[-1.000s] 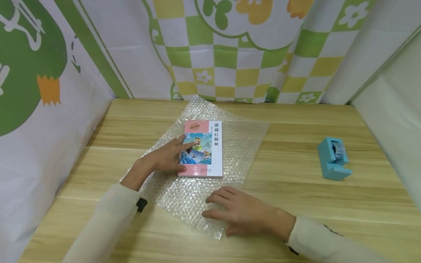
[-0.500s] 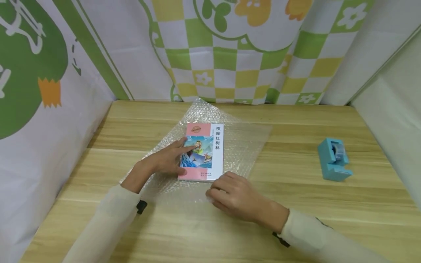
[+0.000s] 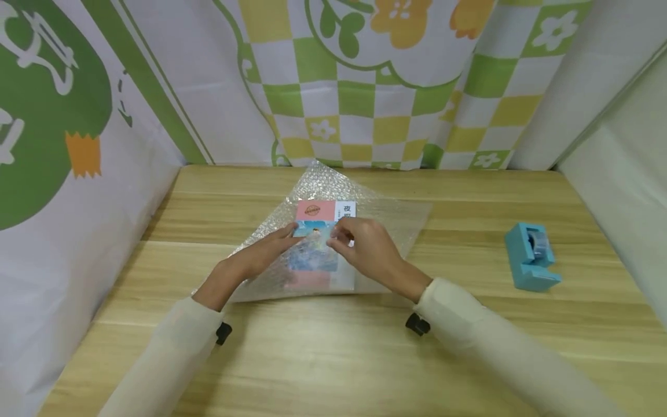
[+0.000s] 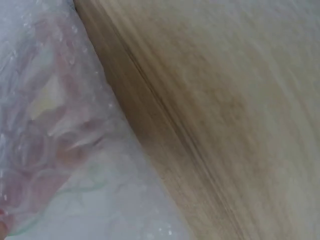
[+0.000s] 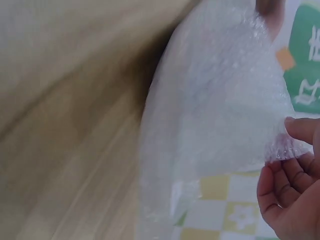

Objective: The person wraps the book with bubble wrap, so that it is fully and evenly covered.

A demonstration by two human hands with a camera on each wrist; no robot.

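Observation:
A paperback book (image 3: pixel 316 210) with a pink, white and blue cover lies on a sheet of bubble wrap (image 3: pixel 323 182). The sheet's near flap is folded up over the lower part of the cover, which shows hazily through it. My right hand (image 3: pixel 372 249) pinches the corner of that flap above the book; the right wrist view shows the bubble wrap (image 5: pixel 225 110) stretched to its thumb and fingers. Fingers extended, my left hand (image 3: pixel 255 255) rests at the book's left side, partly behind the flap. Clear wrap (image 4: pixel 130 185) and blurred pink fill the left wrist view's left side.
A blue tape dispenser (image 3: pixel 528 260) with a roll of clear tape stands on the wooden table (image 3: pixel 323 359) at the right. Patterned cloth (image 3: pixel 354 110) hangs along the table's back edge, and white cloth walls flank both sides.
My right hand took hold of the bubble wrap's near corner and brought it up and away over the lower part of the book. My left hand has stayed at the book's left side.

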